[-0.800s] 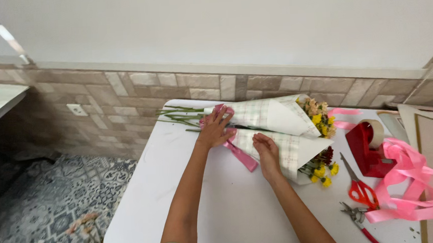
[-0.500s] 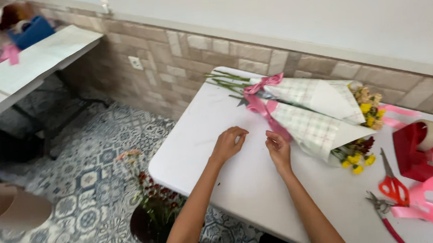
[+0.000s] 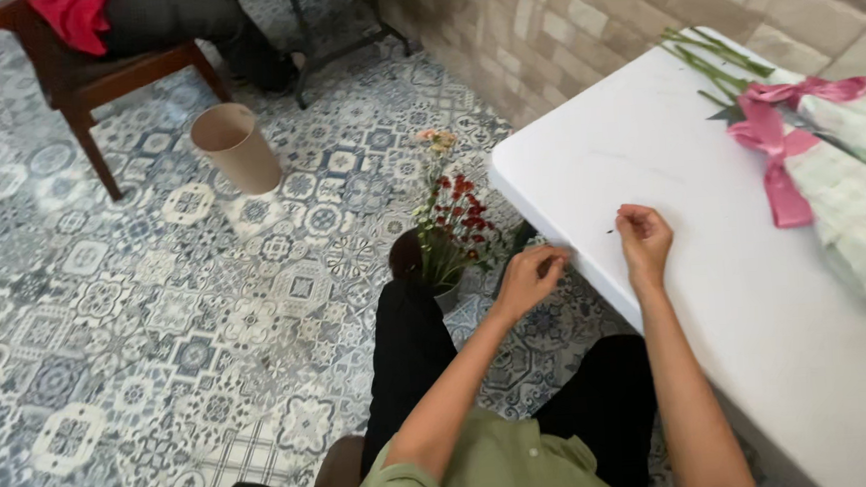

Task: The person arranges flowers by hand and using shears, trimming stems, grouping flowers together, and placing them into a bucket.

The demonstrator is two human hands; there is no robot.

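Observation:
My right hand [image 3: 645, 241] rests on the white table [image 3: 688, 158] near its front edge, fingers curled shut with nothing visible in them. A tiny dark speck lies on the tabletop just left of it. My left hand [image 3: 530, 278] hangs just off the table's edge above my lap, fingers closed loosely and holding nothing I can see. Two bouquets wrapped in checked paper [image 3: 865, 177] lie at the right of the table, tied with a pink ribbon [image 3: 773, 142]. Their green stems [image 3: 707, 61] point to the far corner.
On the patterned tile floor a dark pot of red and pale flowers [image 3: 448, 238] stands by the table's corner. A tan paper bin [image 3: 237, 145] stands further left. A wooden chair [image 3: 73, 85] with a seated person is at the top left.
Both hands have drawn back from the bouquets to the table's near edge, and the left has slipped off the edge. The view has swung down and left toward the floor.

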